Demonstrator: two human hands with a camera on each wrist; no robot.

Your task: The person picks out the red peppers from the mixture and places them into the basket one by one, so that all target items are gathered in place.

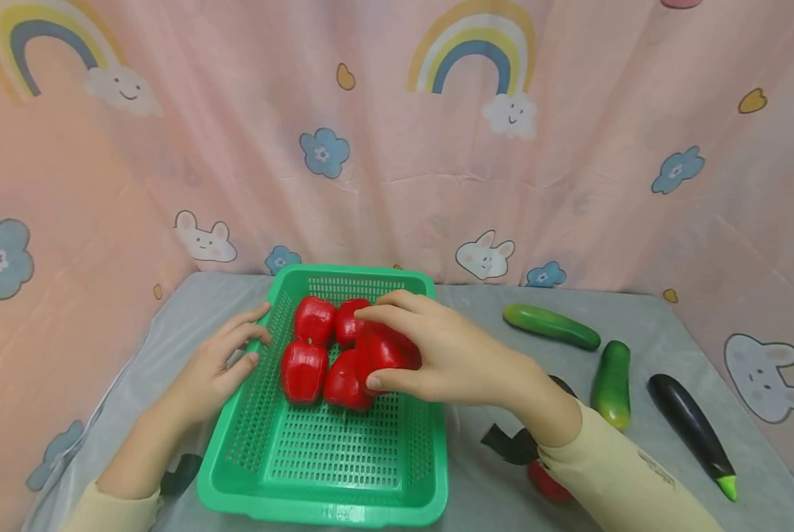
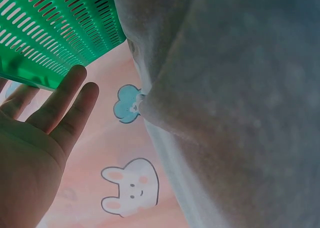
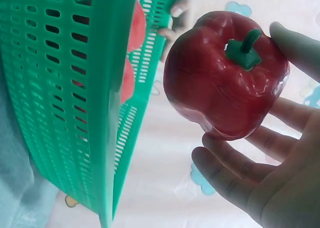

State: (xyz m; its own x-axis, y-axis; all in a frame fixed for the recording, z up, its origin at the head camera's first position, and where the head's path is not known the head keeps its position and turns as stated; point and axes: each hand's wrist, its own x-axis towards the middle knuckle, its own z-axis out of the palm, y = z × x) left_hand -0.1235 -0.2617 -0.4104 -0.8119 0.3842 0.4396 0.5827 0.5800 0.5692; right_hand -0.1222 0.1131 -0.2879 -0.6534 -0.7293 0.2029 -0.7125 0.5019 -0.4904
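Observation:
My right hand (image 1: 436, 347) grips a red bell pepper (image 1: 385, 351) above the green plastic basket (image 1: 323, 510). In the right wrist view the held bell pepper (image 3: 225, 78) shows its green stem, with thumb and fingers around its sides. Several other red bell peppers (image 1: 305, 372) lie in the basket's far half. At the basket's left rim, my left hand (image 1: 213, 369) rests its fingers against the edge. The left wrist view shows those fingers (image 2: 60, 105) extended beside the slotted basket wall (image 2: 75, 28).
Right of the basket, two green cucumber-like vegetables (image 1: 551, 326) (image 1: 612, 384) and a dark eggplant (image 1: 692, 428) lie on the grey cloth (image 1: 476, 473). A red thing (image 1: 548, 484) is partly hidden under my right forearm. A pink patterned curtain (image 1: 397, 207) stands behind.

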